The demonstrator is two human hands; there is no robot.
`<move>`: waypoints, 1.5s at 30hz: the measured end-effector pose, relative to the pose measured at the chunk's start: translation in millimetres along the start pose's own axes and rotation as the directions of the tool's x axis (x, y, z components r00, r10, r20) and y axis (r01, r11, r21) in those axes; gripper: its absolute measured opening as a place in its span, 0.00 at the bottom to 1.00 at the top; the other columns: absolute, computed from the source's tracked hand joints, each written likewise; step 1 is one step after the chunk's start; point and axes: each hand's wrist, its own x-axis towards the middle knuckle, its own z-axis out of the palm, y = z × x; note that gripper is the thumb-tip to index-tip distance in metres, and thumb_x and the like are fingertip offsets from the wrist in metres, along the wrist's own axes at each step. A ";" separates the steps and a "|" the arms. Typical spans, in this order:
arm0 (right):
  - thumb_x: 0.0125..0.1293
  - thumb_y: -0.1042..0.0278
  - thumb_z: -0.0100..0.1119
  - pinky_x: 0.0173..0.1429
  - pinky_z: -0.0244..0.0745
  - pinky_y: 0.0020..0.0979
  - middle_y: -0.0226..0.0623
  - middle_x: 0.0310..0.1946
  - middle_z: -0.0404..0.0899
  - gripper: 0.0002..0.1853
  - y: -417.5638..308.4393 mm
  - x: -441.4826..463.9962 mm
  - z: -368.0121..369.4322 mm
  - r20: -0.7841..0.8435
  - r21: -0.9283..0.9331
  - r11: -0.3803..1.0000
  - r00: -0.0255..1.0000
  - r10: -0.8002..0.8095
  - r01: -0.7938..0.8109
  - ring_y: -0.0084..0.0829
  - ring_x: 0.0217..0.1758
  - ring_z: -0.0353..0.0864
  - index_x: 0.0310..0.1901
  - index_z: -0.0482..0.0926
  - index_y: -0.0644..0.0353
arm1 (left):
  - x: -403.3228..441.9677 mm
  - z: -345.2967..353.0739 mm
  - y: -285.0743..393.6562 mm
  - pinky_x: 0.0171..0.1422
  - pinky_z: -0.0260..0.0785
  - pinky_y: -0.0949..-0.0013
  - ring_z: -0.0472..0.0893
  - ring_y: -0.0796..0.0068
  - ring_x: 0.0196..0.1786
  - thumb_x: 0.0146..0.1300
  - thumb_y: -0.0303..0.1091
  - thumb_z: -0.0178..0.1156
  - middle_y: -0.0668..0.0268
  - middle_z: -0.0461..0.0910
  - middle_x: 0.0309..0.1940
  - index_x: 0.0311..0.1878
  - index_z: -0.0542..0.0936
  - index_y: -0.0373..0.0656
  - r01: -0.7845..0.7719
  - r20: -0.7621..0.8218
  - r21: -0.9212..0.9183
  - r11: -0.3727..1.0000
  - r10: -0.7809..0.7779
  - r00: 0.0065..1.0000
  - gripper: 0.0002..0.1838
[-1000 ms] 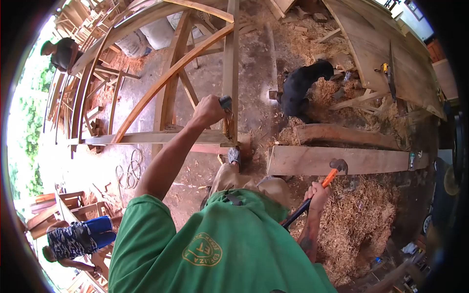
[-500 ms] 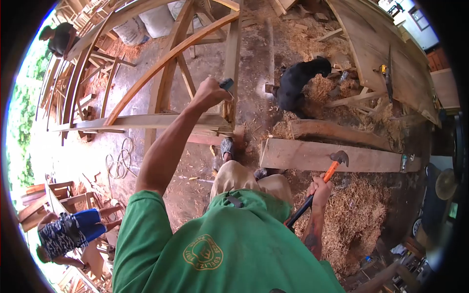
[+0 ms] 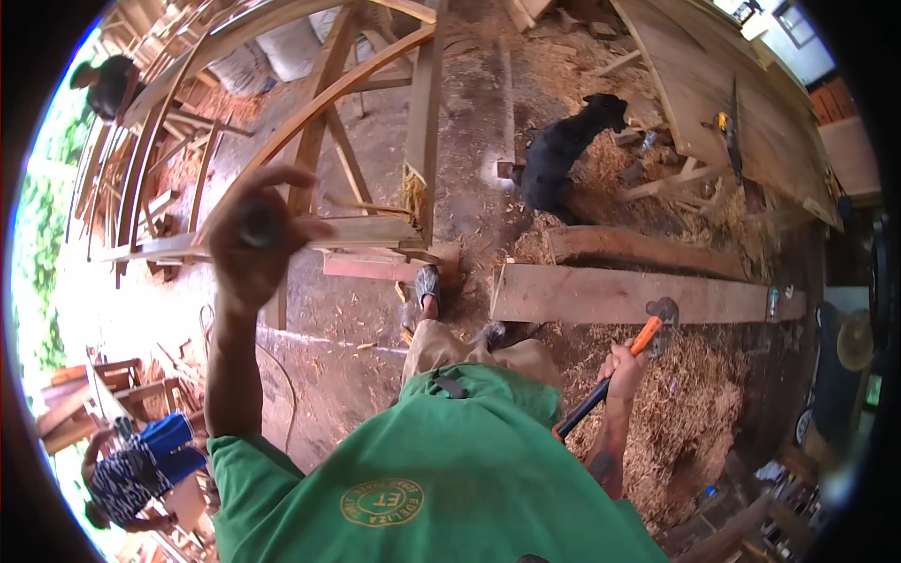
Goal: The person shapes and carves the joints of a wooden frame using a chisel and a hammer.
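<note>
Orange-handled hammer (image 3: pixel 646 336) lies in your closed right grip (image 3: pixel 622 368), head projecting forward; your left grip (image 3: pixel 263 230) holds a blurred dark object (image 3: pixel 259 226).

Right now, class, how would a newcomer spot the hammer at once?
Right of the green shirt lies a heap of wood shavings. Over it, the right hand holds the hammer. The bright orange on it sets it apart from the brown plank beyond.

left hand (image 3: pixel 256 235) raised, blurred, fingers part-curled | right hand (image 3: pixel 623 370) forward, fingers closed
</note>
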 end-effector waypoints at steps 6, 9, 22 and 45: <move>0.62 0.74 0.55 0.13 0.65 0.28 0.23 0.17 0.61 0.10 28.4 11.5 6.1 0.096 -0.140 0.987 0.991 0.093 -0.079 0.20 0.12 0.63 0.41 0.65 0.54 | 32.4 -25.5 -25.2 0.29 0.63 0.76 0.67 0.85 0.22 0.74 0.42 0.59 0.74 0.69 0.23 0.43 0.75 0.46 -0.121 -0.555 -0.727 0.676 -0.474 0.684 0.10; 0.62 0.74 0.55 0.13 0.64 0.28 0.24 0.17 0.61 0.10 23.3 6.5 18.8 0.120 -0.183 0.980 0.988 0.098 -0.075 0.21 0.11 0.63 0.40 0.65 0.54 | 44.7 12.0 -101.7 0.34 0.71 0.71 0.75 0.77 0.24 0.68 0.38 0.66 0.71 0.73 0.23 0.33 0.76 0.48 0.034 -0.302 -0.889 0.456 -0.642 0.705 0.11; 0.68 0.67 0.59 0.22 0.63 0.24 0.26 0.20 0.69 0.09 -125.0 -24.9 166.6 0.414 -0.740 0.577 0.910 -0.016 0.347 0.18 0.17 0.68 0.44 0.72 0.59 | 32.1 77.7 -253.3 0.26 0.60 0.66 0.65 0.76 0.16 0.62 0.41 0.62 0.71 0.64 0.14 0.20 0.68 0.50 0.065 0.073 -0.997 -0.044 -0.809 0.583 0.18; 0.62 0.81 0.61 0.47 0.77 0.39 0.52 0.42 0.79 0.17 -235.2 -130.9 601.3 0.894 -0.052 -0.378 0.212 0.396 0.924 0.50 0.41 0.83 0.54 0.74 0.67 | 13.2 100.4 -211.9 0.42 0.69 0.67 0.74 0.69 0.36 0.59 0.26 0.68 0.59 0.73 0.36 0.44 0.73 0.37 0.398 -0.302 -0.666 0.631 -0.716 0.629 0.14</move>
